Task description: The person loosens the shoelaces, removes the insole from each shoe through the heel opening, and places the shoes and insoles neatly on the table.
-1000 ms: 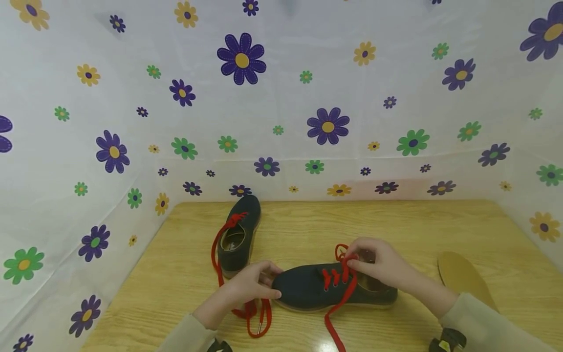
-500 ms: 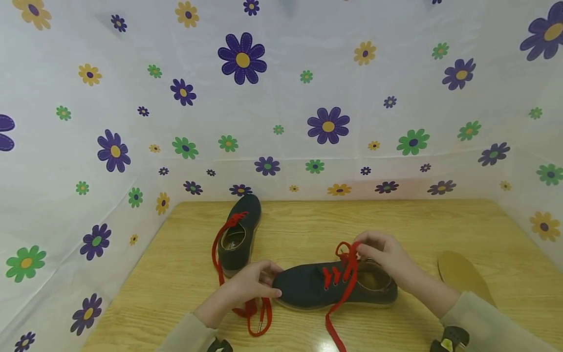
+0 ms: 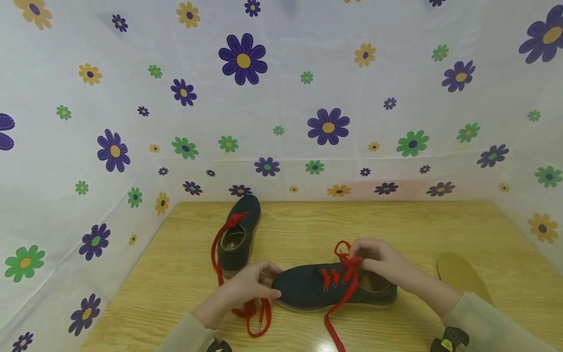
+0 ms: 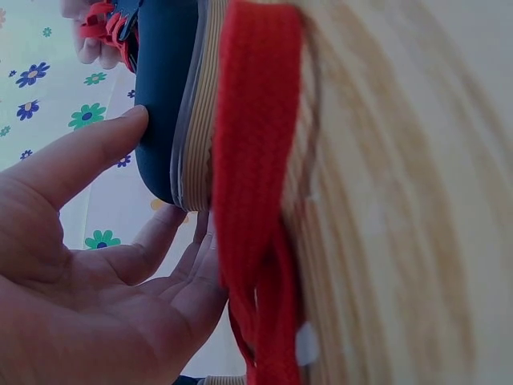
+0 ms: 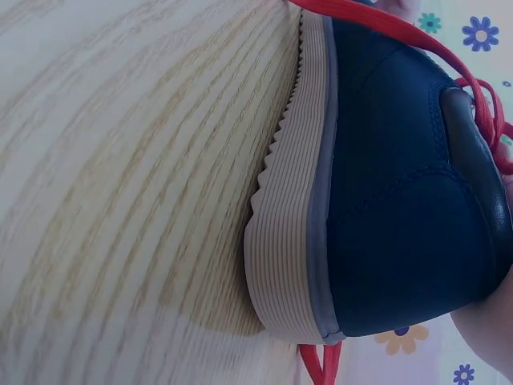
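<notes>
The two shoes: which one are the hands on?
The nearer shoe, set sideways on the table: the left hand holds its front, the right hand pinches its red lace. The other shoe sits farther back, pointing away.

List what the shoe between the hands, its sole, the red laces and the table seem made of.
Shoe: matte dark fabric or soft leather, stitched; the look leaves which open.
Sole: probably rubber, dull and finely ridged.
Red laces: woven textile, flat and matte, with weave showing.
Table: wood or wood-look laminate; it shows grain and a slight shine.
</notes>
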Demonstrator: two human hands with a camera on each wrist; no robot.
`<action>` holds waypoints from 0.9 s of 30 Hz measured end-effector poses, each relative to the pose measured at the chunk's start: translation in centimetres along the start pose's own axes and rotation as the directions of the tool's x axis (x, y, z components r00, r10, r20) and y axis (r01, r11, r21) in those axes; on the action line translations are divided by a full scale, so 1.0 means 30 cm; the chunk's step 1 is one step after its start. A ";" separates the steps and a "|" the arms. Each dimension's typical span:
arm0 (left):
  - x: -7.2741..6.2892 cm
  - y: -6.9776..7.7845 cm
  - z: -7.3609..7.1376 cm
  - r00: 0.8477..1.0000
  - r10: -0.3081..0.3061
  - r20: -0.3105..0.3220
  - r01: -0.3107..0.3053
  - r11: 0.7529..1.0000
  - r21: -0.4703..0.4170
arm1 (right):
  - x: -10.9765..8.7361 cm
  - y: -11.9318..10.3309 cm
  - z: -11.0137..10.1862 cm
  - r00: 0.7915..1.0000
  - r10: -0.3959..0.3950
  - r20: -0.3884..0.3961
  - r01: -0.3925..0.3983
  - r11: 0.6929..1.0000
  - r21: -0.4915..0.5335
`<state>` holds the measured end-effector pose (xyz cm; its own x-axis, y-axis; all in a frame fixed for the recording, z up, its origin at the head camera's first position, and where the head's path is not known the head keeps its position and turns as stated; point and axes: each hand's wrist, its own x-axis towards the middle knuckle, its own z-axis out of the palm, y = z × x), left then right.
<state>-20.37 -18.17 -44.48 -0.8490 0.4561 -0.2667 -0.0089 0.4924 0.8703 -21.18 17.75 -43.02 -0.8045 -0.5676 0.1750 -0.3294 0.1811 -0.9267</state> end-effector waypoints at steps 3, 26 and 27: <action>-0.001 0.001 -0.003 1.000 0.005 0.001 -0.005 1.000 0.009 | 0.000 -0.001 0.003 0.999 -0.033 0.006 0.033 0.999 -0.017; -0.001 -0.005 -0.007 1.000 0.027 -0.001 -0.027 0.999 0.019 | -0.005 0.013 0.010 0.976 0.113 -0.188 -0.098 0.991 0.086; -0.001 -0.004 -0.006 1.000 0.022 0.000 -0.022 1.000 0.019 | -0.009 0.013 0.010 0.973 0.118 -0.200 -0.098 0.990 0.106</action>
<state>-20.43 -18.39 -44.51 -0.8491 0.4669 -0.2470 0.0204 0.4963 0.8679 -20.95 17.73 -43.52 -0.9203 -0.3699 0.1276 -0.1946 0.1498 -0.9694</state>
